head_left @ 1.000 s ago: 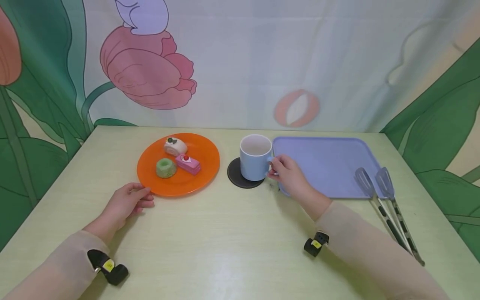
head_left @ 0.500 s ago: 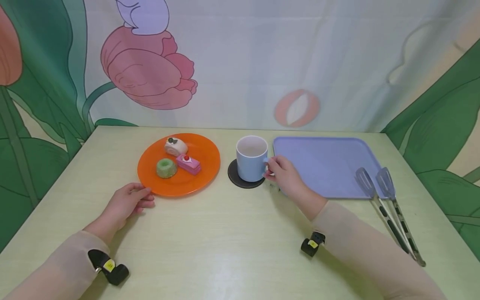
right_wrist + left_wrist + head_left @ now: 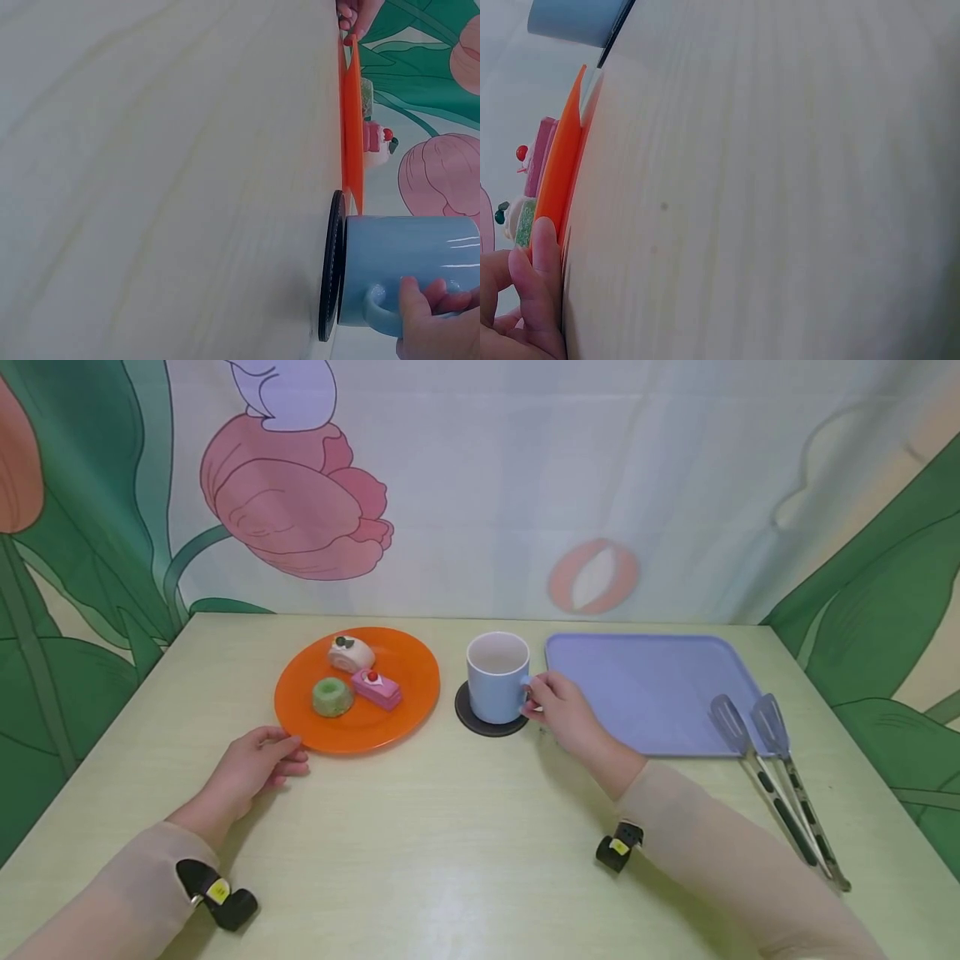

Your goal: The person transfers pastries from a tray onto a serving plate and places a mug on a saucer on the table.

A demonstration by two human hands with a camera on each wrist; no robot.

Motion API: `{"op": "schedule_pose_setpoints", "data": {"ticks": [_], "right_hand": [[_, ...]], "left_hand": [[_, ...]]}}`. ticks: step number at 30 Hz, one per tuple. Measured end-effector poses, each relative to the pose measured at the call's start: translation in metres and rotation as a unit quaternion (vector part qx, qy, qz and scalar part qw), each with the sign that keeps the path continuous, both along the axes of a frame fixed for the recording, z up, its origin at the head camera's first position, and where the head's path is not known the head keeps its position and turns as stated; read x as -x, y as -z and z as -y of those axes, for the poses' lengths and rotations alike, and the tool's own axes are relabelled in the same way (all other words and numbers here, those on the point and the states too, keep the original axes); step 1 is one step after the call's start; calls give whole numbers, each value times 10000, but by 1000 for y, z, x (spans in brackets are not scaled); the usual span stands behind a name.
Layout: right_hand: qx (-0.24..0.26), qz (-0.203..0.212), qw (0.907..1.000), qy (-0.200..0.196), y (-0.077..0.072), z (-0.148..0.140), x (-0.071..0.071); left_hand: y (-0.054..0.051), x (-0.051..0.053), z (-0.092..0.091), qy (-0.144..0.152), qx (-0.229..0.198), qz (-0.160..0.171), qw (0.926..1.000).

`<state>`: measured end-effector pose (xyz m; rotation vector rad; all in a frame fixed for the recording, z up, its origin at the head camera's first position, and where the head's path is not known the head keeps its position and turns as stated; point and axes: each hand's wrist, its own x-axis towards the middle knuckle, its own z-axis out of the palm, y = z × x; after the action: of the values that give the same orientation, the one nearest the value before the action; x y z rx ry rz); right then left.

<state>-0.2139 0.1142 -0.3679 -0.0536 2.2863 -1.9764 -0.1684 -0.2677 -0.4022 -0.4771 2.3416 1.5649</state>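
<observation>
The right hand [image 3: 567,714] grips the handle of a light blue mug [image 3: 495,693], white inside and upright. The mug stands at a round black coaster [image 3: 468,718]; in the right wrist view the mug [image 3: 405,255] is right against the coaster [image 3: 331,270], and whether a slight gap lies between them I cannot tell. At the left, the left hand [image 3: 251,767] pinches the near-left rim of an orange plate [image 3: 408,693]. On that plate sit a white cake roll [image 3: 351,654], a pink cake slice [image 3: 377,688] with a red cherry and a green ring-shaped cake [image 3: 332,697].
A lavender tray [image 3: 637,685] lies to the right of the mug. Two slotted spatulas [image 3: 776,793] rest partly over its near-right corner, handles toward the person. Behind the pale wooden table [image 3: 420,843] hangs a curtain [image 3: 465,485] printed with flowers.
The right hand has shifted the mug leftward and slightly nearer, from the coaster's right side to about its middle. The left hand and plate have stayed put.
</observation>
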Motion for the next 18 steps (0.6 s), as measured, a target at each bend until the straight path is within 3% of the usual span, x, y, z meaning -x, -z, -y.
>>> {"op": "schedule_pose_setpoints", "data": {"ticks": [12, 18], "right_hand": [[20, 81, 10000, 40, 5, 1, 1], [101, 131, 9997, -179, 7, 0, 0]], "left_hand": [[2, 1, -1, 56, 3, -10, 10000], [2, 0, 2, 71, 51, -20, 10000]]}}
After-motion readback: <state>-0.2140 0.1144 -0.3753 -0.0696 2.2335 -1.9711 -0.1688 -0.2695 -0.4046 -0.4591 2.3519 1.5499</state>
